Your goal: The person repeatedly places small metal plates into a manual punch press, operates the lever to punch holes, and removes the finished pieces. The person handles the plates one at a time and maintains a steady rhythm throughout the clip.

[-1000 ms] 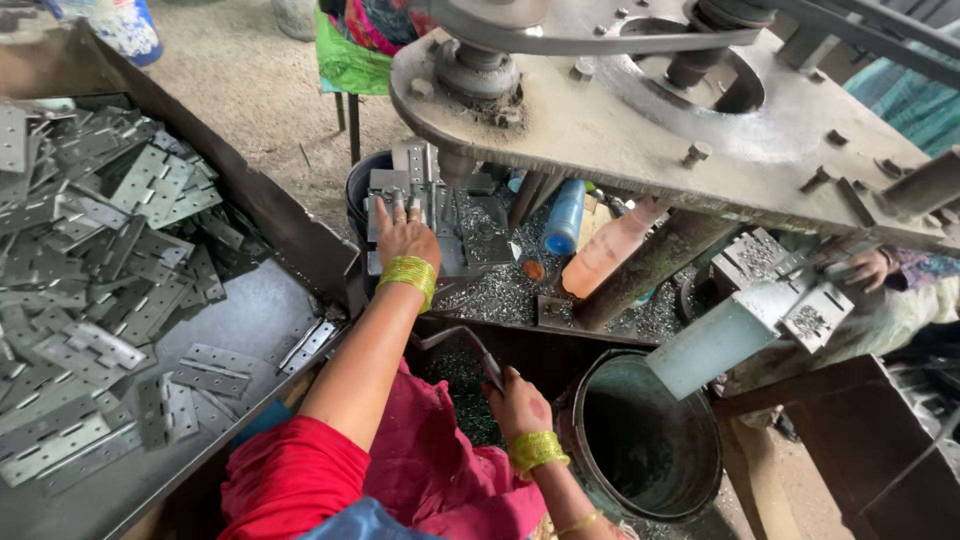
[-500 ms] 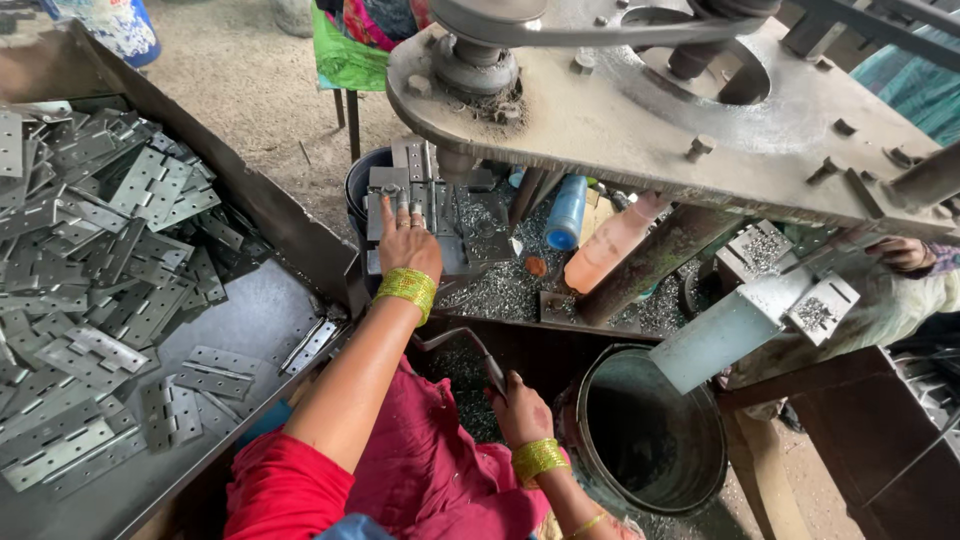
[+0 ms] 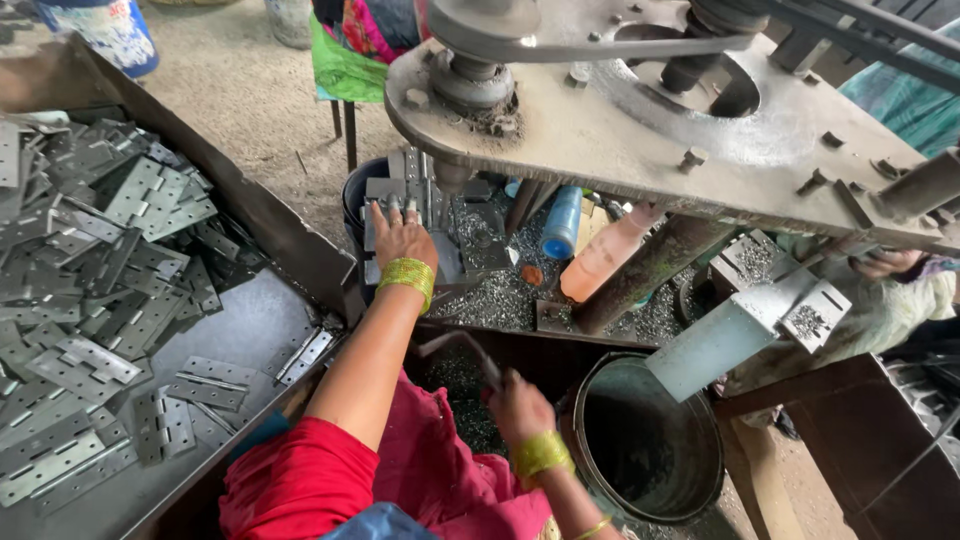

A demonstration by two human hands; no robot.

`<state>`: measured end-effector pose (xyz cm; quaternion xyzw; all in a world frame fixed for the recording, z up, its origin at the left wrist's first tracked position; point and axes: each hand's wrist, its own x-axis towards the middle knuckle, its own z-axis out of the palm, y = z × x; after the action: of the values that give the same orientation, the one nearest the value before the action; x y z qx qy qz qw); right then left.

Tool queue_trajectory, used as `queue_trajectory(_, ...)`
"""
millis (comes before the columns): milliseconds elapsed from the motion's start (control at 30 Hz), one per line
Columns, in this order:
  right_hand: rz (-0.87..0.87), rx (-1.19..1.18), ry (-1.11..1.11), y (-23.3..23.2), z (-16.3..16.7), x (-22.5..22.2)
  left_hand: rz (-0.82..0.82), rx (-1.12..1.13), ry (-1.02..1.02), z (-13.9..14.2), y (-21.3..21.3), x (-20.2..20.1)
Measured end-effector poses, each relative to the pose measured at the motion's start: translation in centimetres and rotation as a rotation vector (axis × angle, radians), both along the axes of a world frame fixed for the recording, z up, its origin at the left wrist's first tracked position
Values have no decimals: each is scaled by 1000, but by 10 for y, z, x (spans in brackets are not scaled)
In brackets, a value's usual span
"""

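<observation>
Under the grimy plate of the press [image 3: 640,130], the left hand [image 3: 400,238] lies flat, fingers spread narrowly on a grey metal hinge [image 3: 385,215] seated in the machine's fixture; its long axis seems to run away from the person, toward the machine, though the hand hides much of it. Lower down, the right hand [image 3: 518,405] is closed around one bent metal lever [image 3: 460,348], whose handle slants up to the left. Each wrist wears one band of yellow-green bangles. Left of the arm, a tray [image 3: 250,320] holds dozens of flat hinges, too many to count. One dark bucket [image 3: 650,440] stands beside the right hand.
</observation>
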<state>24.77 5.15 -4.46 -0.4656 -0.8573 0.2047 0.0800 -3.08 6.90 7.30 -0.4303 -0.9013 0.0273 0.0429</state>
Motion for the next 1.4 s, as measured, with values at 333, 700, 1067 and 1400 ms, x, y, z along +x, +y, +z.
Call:
queue_trajectory(333, -33, 10, -43, -5, -10, 7, -33, -75, -25, 11, -7, 6)
queue_trajectory(700, 153, 7, -120, 7, 93, -33, -161, 107, -120, 6, -44, 31)
queue_trajectory(1067, 121, 50, -28, 7, 44, -13, -88, 0, -54, 18, -19, 10)
queue_trajectory(1400, -50, -122, 31, -7, -23, 3, -60, 27, -117, 14, -19, 11)
